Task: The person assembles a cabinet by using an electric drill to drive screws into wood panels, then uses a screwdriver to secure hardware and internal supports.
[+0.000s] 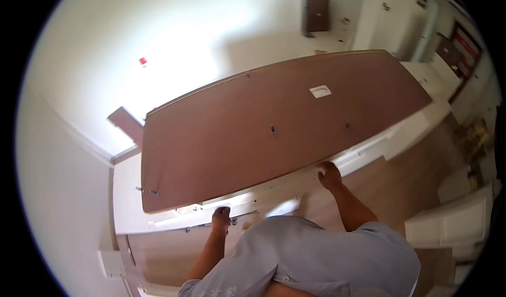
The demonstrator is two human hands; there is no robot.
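Grey short-sleeved shirt (327, 255) with pale markings (217, 291)

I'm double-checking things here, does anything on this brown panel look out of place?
Possibly the small dark fittings dotted unevenly over the brown panel; whether they're loose or fixed, I can't tell. No spill shows.

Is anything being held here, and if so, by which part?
It can't be told: the right hand is at the near edge of the brown board, with the left hand close by; no clear hold shows.
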